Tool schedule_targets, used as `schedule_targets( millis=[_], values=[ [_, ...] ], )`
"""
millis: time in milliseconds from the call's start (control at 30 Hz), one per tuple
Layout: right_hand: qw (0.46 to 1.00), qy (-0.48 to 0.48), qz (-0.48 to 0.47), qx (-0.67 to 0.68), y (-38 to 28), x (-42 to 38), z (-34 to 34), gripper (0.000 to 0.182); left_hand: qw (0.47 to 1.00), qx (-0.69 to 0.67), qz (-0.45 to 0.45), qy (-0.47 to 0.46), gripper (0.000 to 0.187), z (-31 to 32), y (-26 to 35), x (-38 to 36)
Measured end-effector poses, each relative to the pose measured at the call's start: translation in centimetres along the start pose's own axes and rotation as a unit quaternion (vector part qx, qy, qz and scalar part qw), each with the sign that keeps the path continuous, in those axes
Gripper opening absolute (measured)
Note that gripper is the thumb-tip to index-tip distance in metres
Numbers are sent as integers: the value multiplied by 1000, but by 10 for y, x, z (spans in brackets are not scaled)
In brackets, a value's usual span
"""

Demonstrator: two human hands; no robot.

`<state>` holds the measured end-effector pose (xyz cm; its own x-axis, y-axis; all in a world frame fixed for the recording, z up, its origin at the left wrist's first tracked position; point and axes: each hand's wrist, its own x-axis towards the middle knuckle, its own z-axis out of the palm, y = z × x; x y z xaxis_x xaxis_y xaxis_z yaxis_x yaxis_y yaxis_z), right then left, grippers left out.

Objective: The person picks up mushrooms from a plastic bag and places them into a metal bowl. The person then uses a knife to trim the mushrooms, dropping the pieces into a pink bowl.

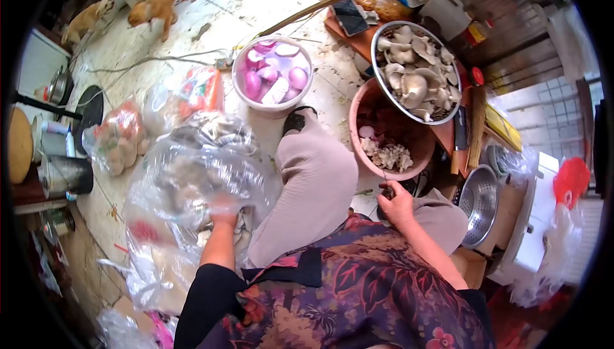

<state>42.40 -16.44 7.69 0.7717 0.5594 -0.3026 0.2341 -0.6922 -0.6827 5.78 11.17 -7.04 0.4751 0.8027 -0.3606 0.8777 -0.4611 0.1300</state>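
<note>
A pale, stained concrete floor lies in daylight, with thin cords trailing across it. Two tan dogs stand at the far edge. Corrugated metal sheeting rises on the right.

Seen from above, the person sits low on a littered floor. The left hand reaches into a large clear plastic bag, its fingers hidden behind the film. The right hand is closed on a thin blade or stem that I cannot identify, just below a pink basin holding mushroom scraps. A metal bowl of mushrooms overlaps that basin's far rim. A white bowl of peeled purple onions stands beyond the knee. 2 dogs stand well apart at the top left.
</note>
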Motion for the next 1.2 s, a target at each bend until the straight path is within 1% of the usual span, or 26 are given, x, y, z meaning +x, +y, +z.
schedule_targets(
  millis=[133, 300, 367, 433, 467, 500, 533, 567, 600, 633, 700, 733, 800, 833, 900, 933, 967, 1000, 1033, 1100, 1133, 1167, 1200],
  values=[
    [999, 8, -27, -27, -5, 1, 0, 27, 996, 34, 33, -78, 42, -37, 9, 8],
    [1000, 0, -32, -2, -7, 3, 2, 27, 987, 48, 56, -145, 46, -87, 17, -4],
    [999, -5, -27, 18, -7, 6, 5, 27, 986, 56, 48, -150, 47, -110, 25, -9],
    [999, -14, -26, 26, -4, 6, 8, 27, 984, 51, -35, -169, 56, -134, 36, -13],
    [999, -15, -32, 28, -3, 8, 8, 27, 987, 19, -13, -156, 56, -141, 30, -14],
    [999, -21, -37, 30, -1, 8, 9, 27, 985, -29, -18, -172, 59, -158, 25, -21],
    [998, -17, -53, 29, 2, 7, 9, 26, 981, -73, 3, -177, 56, -157, 12, -20],
    [997, -11, -72, 30, 1, 10, 10, 25, 973, -103, 8, -208, 51, -162, 4, -21],
    [998, -31, -43, 45, -8, 8, 6, 23, 956, -72, -47, -282, 49, -182, 9, -24],
    [997, -49, -13, 59, -16, 5, 3, 22, 958, -47, -10, -283, 48, -177, -5, -27],
    [987, -57, 16, 147, -19, 3, 3, 19, 955, 88, 10, -285, 44, -210, 2, -50],
    [986, -57, 14, 157, -21, 3, 0, 18, 954, 91, 0, -286, 44, -221, -5, -60],
    [981, -47, 7, 186, -17, 5, -2, 18, 936, 73, 19, -344, 45, -244, -25, -76],
    [976, -46, 12, 214, -22, 3, -5, 20, 936, 40, 4, -350, 42, -264, -25, -87],
    [967, -46, 11, 250, -27, 3, -9, 22, 944, -54, 22, -325, 32, -298, -30, -106],
    [966, -47, 8, 255, -31, 2, -11, 22, 945, -51, 19, -322, 32, -313, -29, -113],
    [958, -51, 8, 281, -35, 1, -12, 22, 941, -157, 20, -299, 30, -329, -27, -119],
    [950, -56, 7, 307, -40, 0, -15, 22, 926, -262, 23, -271, 28, -348, -21, -124],
    [949, -54, 3, 312, -45, -2, -18, 22, 918, -299, 3, -262, 25, -372, 1, -128],
    [941, -93, -12, 327, -57, -5, -25, 21, 957, -225, 69, -169, 26, -400, 27, -126],
    [931, -102, -22, 350, -60, -7, -27, 22, 983, -111, 115, -92, 28, -413, 45, -125],
    [930, -96, -24, 355, -64, -9, -31, 22, 987, 6, 159, -13, 30, -424, 64, -125],
    [932, -102, -41, 346, -67, -12, -35, 22, 979, 95, 170, 62, 33, -430, 82, -126]
  ],
)
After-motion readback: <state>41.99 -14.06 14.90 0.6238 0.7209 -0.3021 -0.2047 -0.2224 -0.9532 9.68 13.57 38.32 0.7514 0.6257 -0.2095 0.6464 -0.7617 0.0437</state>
